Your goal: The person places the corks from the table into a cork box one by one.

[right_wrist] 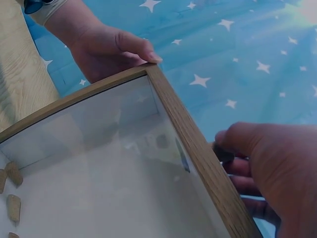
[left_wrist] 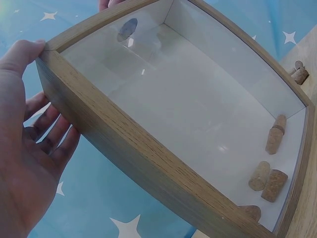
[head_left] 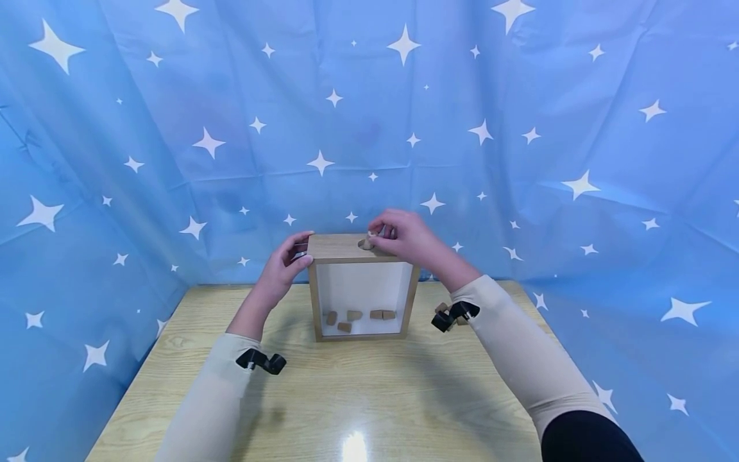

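Observation:
A wooden box frame [head_left: 335,246] with a clear front and white inside stands upright on the table. My left hand [head_left: 281,266] grips its upper left corner, thumb at the front edge and fingers behind. Over the round hole [head_left: 364,244] in the top, my right hand [head_left: 405,239] pinches a cork [right_wrist: 224,153] between thumb and fingers; much of that cork is hidden. Several corks [left_wrist: 274,141] lie at the bottom inside the box, behind the clear front.
A few loose corks [left_wrist: 299,75] lie on the table right of the box, partly covered by the right wrist camera [head_left: 453,316] in the head view. The wooden table [head_left: 323,391] extends toward me. A blue curtain with white stars [head_left: 369,128] hangs behind.

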Demonstrator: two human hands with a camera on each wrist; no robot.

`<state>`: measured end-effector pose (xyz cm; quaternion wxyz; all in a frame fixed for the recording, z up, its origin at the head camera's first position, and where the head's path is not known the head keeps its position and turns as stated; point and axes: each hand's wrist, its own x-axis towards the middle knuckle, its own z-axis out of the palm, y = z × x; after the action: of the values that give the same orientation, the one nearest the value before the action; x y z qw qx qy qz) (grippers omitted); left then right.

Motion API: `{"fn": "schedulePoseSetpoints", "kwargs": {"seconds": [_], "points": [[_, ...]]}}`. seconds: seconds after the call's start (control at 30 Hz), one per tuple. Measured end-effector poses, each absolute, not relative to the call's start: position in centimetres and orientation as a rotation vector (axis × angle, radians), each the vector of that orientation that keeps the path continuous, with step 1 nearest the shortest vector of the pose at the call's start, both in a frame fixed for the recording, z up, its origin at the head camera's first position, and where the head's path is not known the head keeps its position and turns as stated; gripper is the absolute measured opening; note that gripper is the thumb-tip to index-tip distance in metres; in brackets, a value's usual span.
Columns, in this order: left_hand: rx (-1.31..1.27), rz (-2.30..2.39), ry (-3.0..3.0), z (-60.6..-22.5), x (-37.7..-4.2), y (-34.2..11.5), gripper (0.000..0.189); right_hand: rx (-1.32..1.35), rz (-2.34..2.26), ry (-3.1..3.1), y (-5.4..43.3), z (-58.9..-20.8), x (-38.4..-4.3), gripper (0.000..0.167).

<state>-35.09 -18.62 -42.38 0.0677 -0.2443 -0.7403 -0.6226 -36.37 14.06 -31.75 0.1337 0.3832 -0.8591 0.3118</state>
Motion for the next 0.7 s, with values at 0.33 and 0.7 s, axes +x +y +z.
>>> {"fn": "schedulePoseSetpoints", "kwargs": {"seconds": [0.33,0.7], "points": [[-0.724,-1.886,-2.229,-42.33,-35.07,-18.64,0.058,1.115,0.918,-2.485,14.06,-31.79,-36.45,0.021],[-0.728,-1.894,-2.22,-42.3,-34.98,-18.62,0.058,1.055,0.988,-2.505,14.89,-32.04,-35.98,0.015]]}}
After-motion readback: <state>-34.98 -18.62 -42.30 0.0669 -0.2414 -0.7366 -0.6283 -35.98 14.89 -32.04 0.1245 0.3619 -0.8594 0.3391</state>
